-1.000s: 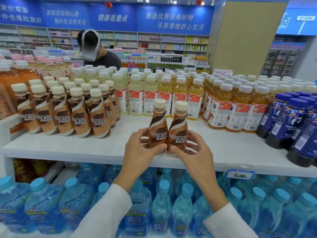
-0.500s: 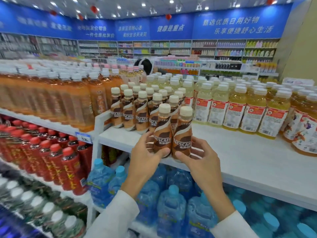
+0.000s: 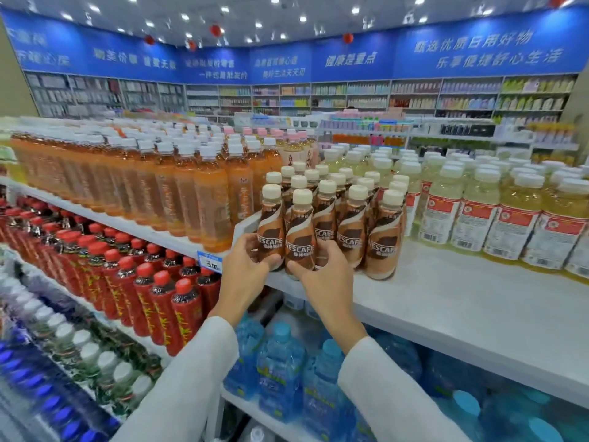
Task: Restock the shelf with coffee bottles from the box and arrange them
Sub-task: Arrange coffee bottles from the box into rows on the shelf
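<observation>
Two brown Nescafe coffee bottles with cream caps stand at the front left of the coffee group on the white shelf (image 3: 462, 301). My left hand (image 3: 245, 266) grips the left coffee bottle (image 3: 270, 231) near its base. My right hand (image 3: 322, 272) grips the right coffee bottle (image 3: 300, 240) near its base. Both bottles are upright and touch each other. Right behind and beside them stand several more coffee bottles (image 3: 352, 224) in rows. The box is not in view.
Tall orange drink bottles (image 3: 178, 189) fill the shelf to the left, behind a white divider. Pale yellow bottles (image 3: 478, 212) stand to the right. Red-capped bottles (image 3: 153, 282) and blue water bottles (image 3: 280, 371) fill the lower shelves. Bare shelf surface lies right of my hands.
Both hands have carried the two coffee bottles left along the shelf, up against the front left of the coffee group. My view has turned left as well.
</observation>
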Demonstrator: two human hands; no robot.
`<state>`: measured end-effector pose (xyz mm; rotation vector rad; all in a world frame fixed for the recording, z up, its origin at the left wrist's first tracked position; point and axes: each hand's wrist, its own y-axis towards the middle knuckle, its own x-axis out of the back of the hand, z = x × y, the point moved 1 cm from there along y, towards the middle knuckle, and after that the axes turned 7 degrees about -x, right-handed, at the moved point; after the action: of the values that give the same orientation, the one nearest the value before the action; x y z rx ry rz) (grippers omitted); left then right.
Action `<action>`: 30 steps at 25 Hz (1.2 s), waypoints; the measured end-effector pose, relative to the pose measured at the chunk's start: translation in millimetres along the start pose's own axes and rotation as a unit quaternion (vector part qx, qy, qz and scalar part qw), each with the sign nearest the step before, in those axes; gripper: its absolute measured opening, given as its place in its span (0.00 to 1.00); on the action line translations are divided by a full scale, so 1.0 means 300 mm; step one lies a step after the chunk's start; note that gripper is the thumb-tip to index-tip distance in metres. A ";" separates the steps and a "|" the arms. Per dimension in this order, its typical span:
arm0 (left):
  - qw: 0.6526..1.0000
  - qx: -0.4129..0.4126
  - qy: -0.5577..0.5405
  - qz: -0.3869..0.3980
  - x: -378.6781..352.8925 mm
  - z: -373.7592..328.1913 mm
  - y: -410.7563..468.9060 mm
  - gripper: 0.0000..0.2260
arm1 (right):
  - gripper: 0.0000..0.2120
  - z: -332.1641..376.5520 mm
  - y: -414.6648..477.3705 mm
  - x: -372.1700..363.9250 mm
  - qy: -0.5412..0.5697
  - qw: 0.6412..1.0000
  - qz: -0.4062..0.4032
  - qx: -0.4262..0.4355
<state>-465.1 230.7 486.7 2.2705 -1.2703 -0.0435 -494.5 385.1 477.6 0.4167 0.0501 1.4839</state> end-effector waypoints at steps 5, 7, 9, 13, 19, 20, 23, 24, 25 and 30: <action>0.999 -0.012 0.033 -0.029 0.001 0.063 0.047 0.22 | 0.25 -0.001 0.027 -0.073 -0.005 1.000 -0.022 0.010; 0.997 -0.018 0.071 -0.037 -0.001 0.069 0.058 0.23 | 0.25 0.005 0.035 -0.088 -0.011 1.000 -0.024 0.011; 0.993 -0.033 0.103 -0.044 -0.007 0.071 0.067 0.23 | 0.26 0.011 0.044 -0.103 -0.019 0.999 -0.026 0.011; 0.992 -0.036 0.100 -0.074 -0.021 0.076 0.069 0.21 | 0.27 0.015 0.044 -0.125 -0.030 0.999 -0.032 0.011; 0.992 -0.038 0.030 -0.113 -0.032 0.098 0.053 0.20 | 0.28 0.020 0.039 -0.140 -0.039 0.998 -0.038 0.014; 0.992 -0.037 0.024 -0.121 -0.036 0.101 0.051 0.20 | 0.27 0.023 0.036 -0.145 -0.038 0.998 -0.038 0.012; 0.990 -0.034 0.017 -0.134 -0.040 0.102 0.047 0.20 | 0.26 0.025 0.033 -0.154 -0.039 0.999 -0.033 0.012; 0.990 -0.035 0.018 -0.136 -0.039 0.103 0.047 0.20 | 0.26 0.024 0.036 -0.155 -0.042 0.999 -0.030 0.013; 0.990 -0.037 0.019 -0.137 -0.037 0.106 0.049 0.21 | 0.26 0.024 0.040 -0.156 -0.046 0.998 -0.029 0.014; 0.990 -0.038 0.027 -0.132 -0.033 0.115 0.046 0.22 | 0.27 0.026 0.041 -0.165 -0.054 0.998 -0.026 0.007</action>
<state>-491.0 218.0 461.1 2.3420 -0.9187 -0.1240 -509.0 335.6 477.8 0.5024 -0.0148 1.4080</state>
